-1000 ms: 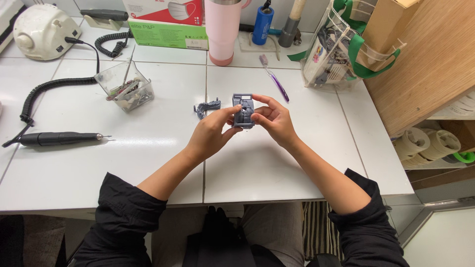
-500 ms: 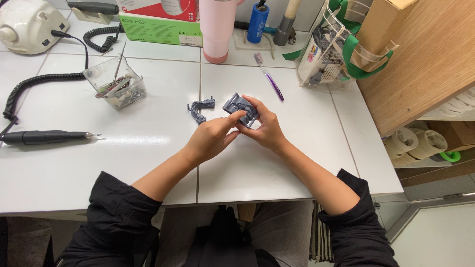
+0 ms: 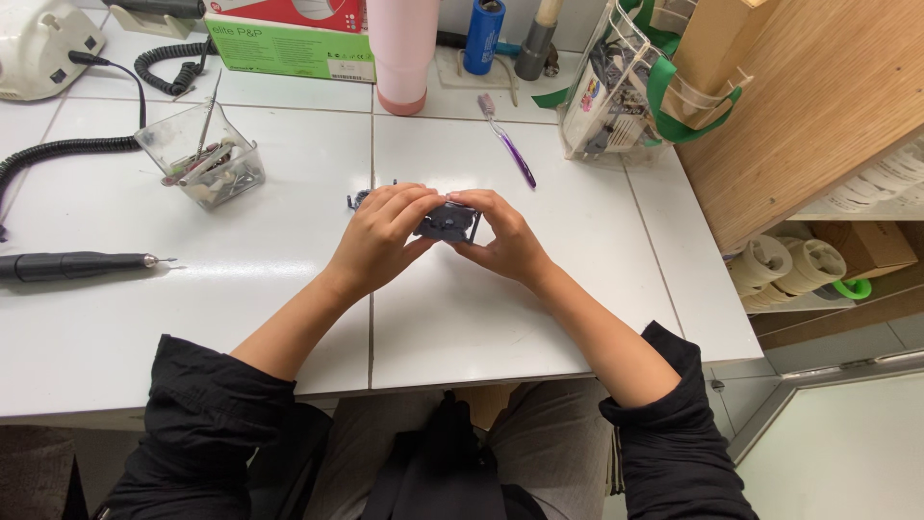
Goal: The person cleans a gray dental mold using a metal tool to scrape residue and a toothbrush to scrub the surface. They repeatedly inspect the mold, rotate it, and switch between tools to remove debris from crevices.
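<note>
2 black sleeves frame my lap at the near edge, pushed up to the elbows, with my forearms reaching out over the white tiled table (image 3: 452,327). My left hand (image 3: 377,241) and right hand (image 3: 500,236) meet above the middle of the table, both gripping 1 small dark grey part (image 3: 448,221) between their fingertips; it sits pinched between my 2 hands, just off the tabletop. A second grey piece (image 3: 359,199) peeks out on the table just behind my left hand.

Off to the left, a black handpiece (image 3: 72,265) lies flat on the table, and its coiled cord (image 3: 58,154) runs back toward a white machine (image 3: 43,43) in the far left corner. A clear box (image 3: 200,159) of small tools stands between them and my hands. Beyond my hands a purple toothbrush (image 3: 508,144) lies slanted. Along the far edge stand a green carton (image 3: 289,48), a pink tumbler (image 3: 402,53) and a blue canister (image 3: 481,37). At the far right a clear bag (image 3: 616,91) with green handles leans beside a wooden cabinet (image 3: 818,106), whose lower shelf holds rolls (image 3: 784,270) of white tape.
</note>
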